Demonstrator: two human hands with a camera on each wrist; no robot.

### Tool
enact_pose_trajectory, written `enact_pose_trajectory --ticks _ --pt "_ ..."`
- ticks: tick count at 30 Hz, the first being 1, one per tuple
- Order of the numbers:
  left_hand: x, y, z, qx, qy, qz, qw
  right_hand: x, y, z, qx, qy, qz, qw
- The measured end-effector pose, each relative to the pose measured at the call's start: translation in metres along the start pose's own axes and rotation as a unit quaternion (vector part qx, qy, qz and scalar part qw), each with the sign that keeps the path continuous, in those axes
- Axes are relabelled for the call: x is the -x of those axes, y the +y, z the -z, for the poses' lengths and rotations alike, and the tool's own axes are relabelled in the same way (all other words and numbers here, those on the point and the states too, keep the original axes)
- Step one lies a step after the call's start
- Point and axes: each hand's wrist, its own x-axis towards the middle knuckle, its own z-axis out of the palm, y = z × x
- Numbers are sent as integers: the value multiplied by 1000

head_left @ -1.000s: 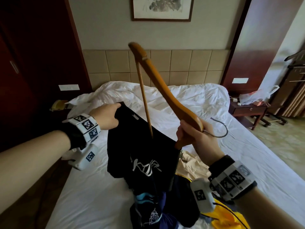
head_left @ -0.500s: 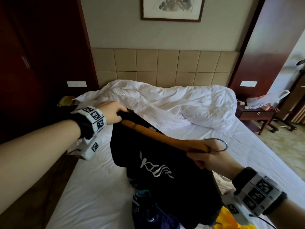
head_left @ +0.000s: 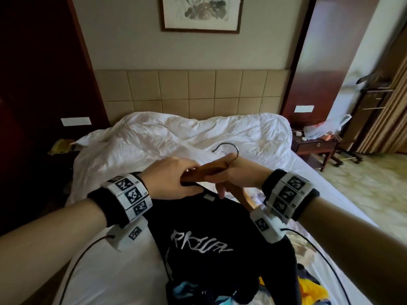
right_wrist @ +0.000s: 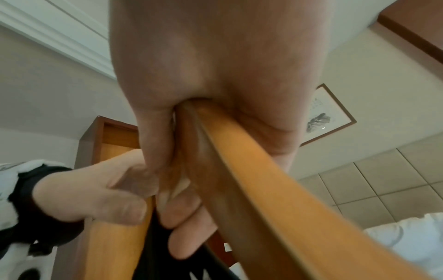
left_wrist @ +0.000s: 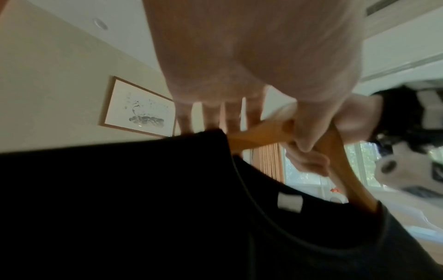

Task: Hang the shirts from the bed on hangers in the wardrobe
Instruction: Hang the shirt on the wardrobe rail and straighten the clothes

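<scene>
Gripping the wooden hanger (head_left: 211, 170), right hand (head_left: 240, 175); left hand (head_left: 169, 179) pinches the black shirt (head_left: 211, 238) collar.

Bare forearms; each wrist wears a black band (head_left: 103, 203) carrying white blocks with square black-and-white markers, cabled camera below.

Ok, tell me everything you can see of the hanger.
The hanger is of smooth orange-brown wood with a curved steel hook at its top. It lies roughly level above the bed, hook pointing away. The right hand grips its middle at the hook's base; the left hand holds the left shoulder together with the black shirt collar. Both shoulders run inside the collar. Its lower bar cannot be seen clearly.
</scene>
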Motion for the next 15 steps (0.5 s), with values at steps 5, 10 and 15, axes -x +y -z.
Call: enact_pose_trajectory --ticks 5,10,15 --pt "5 -12 -15 -4 75 -13 997 -3 -11 1 6 -36 6 999" --pt "18 -24 -20 29 151 -18 988 -2 10 10 184 60 21 981" --pt "28 -33 -15 35 241 44 969 -1 28 17 295 66 -20 953"
